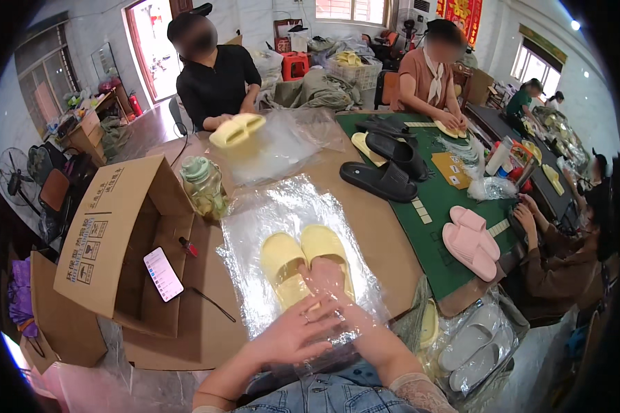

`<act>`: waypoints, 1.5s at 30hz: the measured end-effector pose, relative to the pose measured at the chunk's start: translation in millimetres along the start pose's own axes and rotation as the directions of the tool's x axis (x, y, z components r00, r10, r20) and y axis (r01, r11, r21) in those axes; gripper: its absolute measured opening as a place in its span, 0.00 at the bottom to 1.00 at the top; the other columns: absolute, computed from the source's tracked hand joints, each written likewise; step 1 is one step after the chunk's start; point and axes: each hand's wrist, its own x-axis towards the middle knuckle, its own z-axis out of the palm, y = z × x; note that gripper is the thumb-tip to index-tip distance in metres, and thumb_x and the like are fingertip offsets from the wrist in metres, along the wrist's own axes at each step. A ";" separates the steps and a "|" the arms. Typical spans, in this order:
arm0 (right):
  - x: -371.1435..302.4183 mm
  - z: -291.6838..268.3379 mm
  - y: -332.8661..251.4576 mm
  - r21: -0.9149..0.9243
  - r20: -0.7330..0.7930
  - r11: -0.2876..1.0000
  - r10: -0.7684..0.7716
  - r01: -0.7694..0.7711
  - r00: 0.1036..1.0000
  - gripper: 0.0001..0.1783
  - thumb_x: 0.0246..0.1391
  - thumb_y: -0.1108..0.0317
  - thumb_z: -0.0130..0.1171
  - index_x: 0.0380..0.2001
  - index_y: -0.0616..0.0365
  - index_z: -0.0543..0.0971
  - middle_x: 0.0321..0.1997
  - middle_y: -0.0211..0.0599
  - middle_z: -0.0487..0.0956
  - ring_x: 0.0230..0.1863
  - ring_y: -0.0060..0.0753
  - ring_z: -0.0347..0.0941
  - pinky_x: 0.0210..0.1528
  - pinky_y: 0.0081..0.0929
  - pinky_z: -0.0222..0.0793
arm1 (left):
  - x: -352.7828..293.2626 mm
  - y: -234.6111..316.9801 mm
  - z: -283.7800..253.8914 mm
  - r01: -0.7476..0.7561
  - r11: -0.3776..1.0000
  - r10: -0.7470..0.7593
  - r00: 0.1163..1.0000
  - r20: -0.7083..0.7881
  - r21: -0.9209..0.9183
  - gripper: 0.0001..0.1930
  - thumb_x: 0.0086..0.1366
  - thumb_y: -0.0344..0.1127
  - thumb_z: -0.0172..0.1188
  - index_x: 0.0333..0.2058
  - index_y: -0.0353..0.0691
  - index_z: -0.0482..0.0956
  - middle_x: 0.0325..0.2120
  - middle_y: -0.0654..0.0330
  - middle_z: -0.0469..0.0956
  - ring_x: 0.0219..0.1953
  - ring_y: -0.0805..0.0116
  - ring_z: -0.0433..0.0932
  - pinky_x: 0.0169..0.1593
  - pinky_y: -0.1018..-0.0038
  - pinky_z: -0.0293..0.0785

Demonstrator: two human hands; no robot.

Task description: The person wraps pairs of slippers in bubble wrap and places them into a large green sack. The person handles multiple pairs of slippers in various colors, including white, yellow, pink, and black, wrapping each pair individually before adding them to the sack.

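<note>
In front of me a pair of pale yellow slippers [280,252] lies side by side, toes pointing away, inside a clear plastic bag [244,230] spread on the table. My right hand [326,275] reaches into the bag and grips the pair where the two slippers meet; some of its fingers are hidden in the right slipper. Over the bag's near end lies my left hand [297,332], its fingers spread and crossing my right wrist, holding nothing.
An open cardboard box [107,234] stands left, with a phone [163,274] and a glass jar [204,189] nearby. Black slippers [379,180] and pink slippers [470,244] sit right, above bagged grey slippers [470,337]. Across the table, a person [217,82] holds yellow slippers [238,130]; others work at right.
</note>
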 end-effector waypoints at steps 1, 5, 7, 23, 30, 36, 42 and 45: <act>1.8 0.6 1.3 0.008 0.033 1.000 -0.024 0.024 0.999 0.28 0.59 0.44 0.57 0.34 0.64 0.80 0.36 0.55 0.81 0.40 0.54 0.80 0.44 0.49 0.74 | -0.6 -6.3 -5.0 0.011 1.000 -0.011 1.000 -0.009 -0.005 0.26 0.66 0.43 0.58 0.62 0.47 0.72 0.68 0.53 0.63 0.71 0.44 0.57 0.71 0.53 0.54; -5.2 11.8 30.3 0.054 -0.066 0.971 -0.230 0.234 0.971 0.36 0.54 0.43 0.64 0.50 0.67 0.73 0.49 0.59 0.77 0.53 0.57 0.74 0.54 0.49 0.69 | -0.5 -59.6 -3.9 0.172 0.980 -0.142 0.955 -0.259 0.100 0.27 0.65 0.49 0.60 0.62 0.51 0.73 0.69 0.53 0.61 0.71 0.45 0.56 0.71 0.52 0.55; -20.9 23.1 43.4 0.026 -0.196 0.931 -0.353 0.364 0.915 0.41 0.52 0.45 0.67 0.56 0.68 0.68 0.53 0.60 0.74 0.56 0.59 0.70 0.57 0.49 0.67 | -1.8 -82.3 -4.5 0.293 0.915 -0.205 0.930 -0.306 0.277 0.30 0.63 0.48 0.63 0.63 0.51 0.72 0.69 0.54 0.60 0.71 0.45 0.55 0.71 0.52 0.55; -81.0 20.5 44.6 -0.031 -0.503 0.769 -0.564 0.639 0.655 0.19 0.44 0.67 0.68 0.43 0.55 0.80 0.50 0.43 0.79 0.48 0.48 0.79 0.51 0.43 0.73 | -23.9 -127.3 19.3 0.334 0.939 -0.277 0.874 -0.398 0.081 0.34 0.56 0.46 0.70 0.63 0.57 0.73 0.70 0.57 0.59 0.71 0.47 0.56 0.71 0.54 0.56; -81.5 19.9 44.3 -0.036 -0.471 0.788 -0.556 0.615 0.685 0.16 0.46 0.68 0.66 0.41 0.54 0.81 0.49 0.41 0.80 0.50 0.46 0.78 0.52 0.42 0.72 | -23.6 -128.4 19.1 0.330 0.941 -0.278 0.876 -0.395 0.070 0.34 0.57 0.46 0.70 0.63 0.58 0.73 0.70 0.57 0.59 0.72 0.48 0.55 0.71 0.54 0.55; -82.0 21.5 44.7 -0.028 -0.468 0.797 -0.543 0.603 0.697 0.15 0.46 0.68 0.66 0.40 0.54 0.82 0.49 0.41 0.79 0.49 0.45 0.78 0.52 0.42 0.72 | -23.1 -128.8 19.7 0.339 0.938 -0.286 0.874 -0.392 0.071 0.33 0.57 0.47 0.69 0.63 0.59 0.73 0.70 0.58 0.59 0.72 0.48 0.56 0.71 0.54 0.55; -81.4 20.7 44.4 -0.029 -0.475 0.789 -0.551 0.614 0.686 0.15 0.45 0.69 0.66 0.40 0.54 0.81 0.49 0.41 0.79 0.48 0.45 0.78 0.51 0.42 0.72 | -23.4 -129.7 19.9 0.325 0.943 -0.268 0.874 -0.406 0.078 0.33 0.57 0.47 0.69 0.62 0.58 0.73 0.70 0.57 0.60 0.71 0.47 0.56 0.71 0.54 0.56; -81.2 22.0 45.2 -0.033 -0.477 0.796 -0.544 0.605 0.690 0.15 0.45 0.69 0.67 0.39 0.52 0.82 0.48 0.39 0.80 0.48 0.45 0.78 0.51 0.41 0.72 | -22.4 -129.0 20.2 0.321 0.944 -0.264 0.873 -0.409 0.075 0.33 0.57 0.46 0.69 0.62 0.57 0.73 0.69 0.57 0.61 0.71 0.47 0.56 0.71 0.54 0.56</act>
